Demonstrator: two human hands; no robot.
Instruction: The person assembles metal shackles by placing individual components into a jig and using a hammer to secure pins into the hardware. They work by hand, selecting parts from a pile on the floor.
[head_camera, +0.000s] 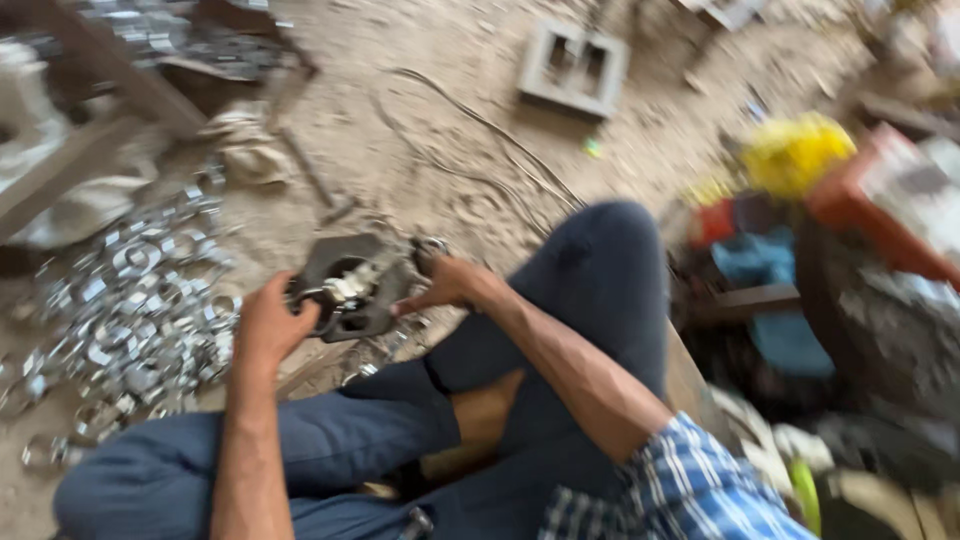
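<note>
The picture is blurred by motion. A dark metal plate with a round opening (350, 285) rests on the dusty ground in front of my knees. My left hand (268, 325) grips its left edge, fingers curled near a shiny metal piece (345, 288) in the opening. At the plate's right edge my right hand (450, 285) is closed, fingertips touching it near a small dark part (428, 250). I sit with my legs in dark blue trousers (590, 290) bent under my arms.
A heap of several shiny metal rings (130, 300) lies to the left. A hollow concrete block (573, 65) sits farther ahead, with wires (490, 150) across the dirt. Wooden beams (90, 120) stand at upper left. Yellow, red and blue clutter (790, 200) crowds the right.
</note>
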